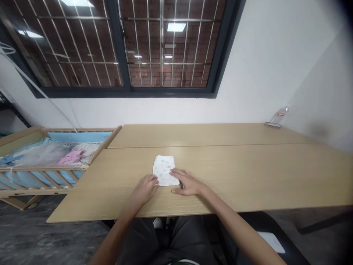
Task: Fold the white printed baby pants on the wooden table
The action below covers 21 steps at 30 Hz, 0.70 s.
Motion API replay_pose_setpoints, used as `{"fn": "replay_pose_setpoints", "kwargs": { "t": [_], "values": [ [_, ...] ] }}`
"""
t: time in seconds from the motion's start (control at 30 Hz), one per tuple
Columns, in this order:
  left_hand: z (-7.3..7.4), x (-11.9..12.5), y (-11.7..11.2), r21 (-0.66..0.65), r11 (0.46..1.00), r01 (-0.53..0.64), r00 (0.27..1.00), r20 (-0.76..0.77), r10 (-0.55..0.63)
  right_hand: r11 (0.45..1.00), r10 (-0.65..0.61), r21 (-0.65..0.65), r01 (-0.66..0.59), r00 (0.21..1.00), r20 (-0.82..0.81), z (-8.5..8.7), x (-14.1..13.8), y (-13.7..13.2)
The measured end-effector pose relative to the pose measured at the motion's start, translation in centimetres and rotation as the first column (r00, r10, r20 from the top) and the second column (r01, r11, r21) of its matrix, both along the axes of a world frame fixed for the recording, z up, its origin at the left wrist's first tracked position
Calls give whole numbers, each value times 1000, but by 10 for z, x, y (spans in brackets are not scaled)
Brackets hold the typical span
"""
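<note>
A small, squarish white cloth with a faint multicoloured print (164,168) is lying flat on the long, pale wood-grain counter (248,173), toward its front edge and left of its middle. The left hand (146,187) is touching the cloth's near-left corner with its fingers curling; whether it is pinching the fabric, I cannot tell. The right hand (188,183) is spreading, its fingers resting on the cloth's right edge and its thumb pointing apart along the near side. A clear plastic bottle with a red-marked label (280,115) is standing at the counter's far-right corner. A light wooden crib with blue lining (55,168) is standing beside the counter's left end, holding rumpled bedding and a pink cloth (72,156).
</note>
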<state>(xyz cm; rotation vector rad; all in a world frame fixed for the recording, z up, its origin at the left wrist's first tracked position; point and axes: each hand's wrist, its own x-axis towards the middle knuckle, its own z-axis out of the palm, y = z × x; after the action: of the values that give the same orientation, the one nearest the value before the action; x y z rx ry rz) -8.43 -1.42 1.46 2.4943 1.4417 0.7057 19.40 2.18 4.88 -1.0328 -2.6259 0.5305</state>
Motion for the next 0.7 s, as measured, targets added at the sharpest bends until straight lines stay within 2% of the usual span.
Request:
{"fn": "replay_pose_setpoints", "kwargs": {
  "t": [0.1, 0.3, 0.5, 0.57, 0.7],
  "values": [
    [4, 1, 8, -51, 998, 39, 994, 105, -34, 1000, -7, -20, 8, 1000, 25, 1, 1, -4],
    [13, -4, 30, -169, 985, 17, 966, 258, 28, 999, -49, 9, 50, 994, -94, 6, -11, 6],
    [20, -15, 60, -242, 969, 47, 946, 323, 35, 973, -220, -122, 196, 948, -228, 5, -18, 37],
    [19, -13, 71, -250, 968, -8, 946, 311, 88, 959, -280, -122, 258, 930, -237, 1, -20, 52],
    [15, -1, 91, -237, 947, -217, 935, 229, 271, 914, -407, -97, 395, 890, -206, -9, -28, 78]
  ]
}}
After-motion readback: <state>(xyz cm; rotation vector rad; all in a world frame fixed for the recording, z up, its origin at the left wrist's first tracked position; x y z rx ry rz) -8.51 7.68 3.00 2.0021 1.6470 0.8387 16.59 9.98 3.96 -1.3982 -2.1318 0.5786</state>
